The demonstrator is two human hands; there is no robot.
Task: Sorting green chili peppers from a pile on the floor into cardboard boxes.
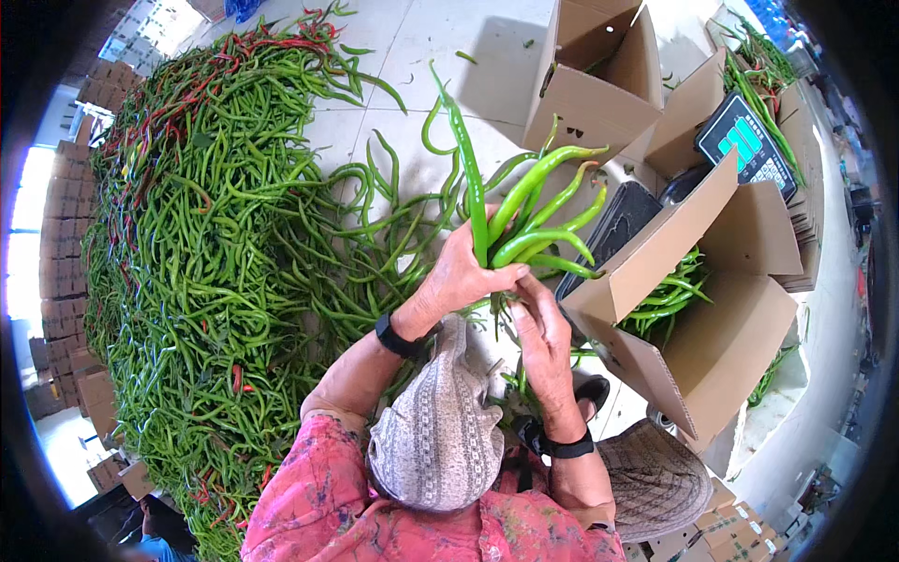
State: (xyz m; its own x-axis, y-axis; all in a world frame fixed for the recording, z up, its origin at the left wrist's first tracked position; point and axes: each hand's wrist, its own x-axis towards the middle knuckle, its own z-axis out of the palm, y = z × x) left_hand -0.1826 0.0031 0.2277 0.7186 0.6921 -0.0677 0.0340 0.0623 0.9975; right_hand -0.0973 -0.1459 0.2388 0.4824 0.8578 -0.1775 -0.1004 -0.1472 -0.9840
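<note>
A bunch of long green chili peppers (534, 211) fans out from my left hand (460, 270), which is closed around the stem ends. Just below, the fingertips of my right hand (548, 344) touch the stems near my left thumb; whether they pinch a stem is hard to see. To the left lies a large heap of green chili peppers (211, 281) with some red ones among them, and loose peppers spread from it beneath my left hand. On the right, an open cardboard box (737, 337) holds more green peppers (664, 302).
Another open cardboard box (597, 105) stands at the top. A digital scale's display unit (748, 144) sits beyond the nearer box, beside flattened cardboard (804, 197). Stacked cartons (67, 260) line the far left. Part of another person (165, 544) shows at the lower left.
</note>
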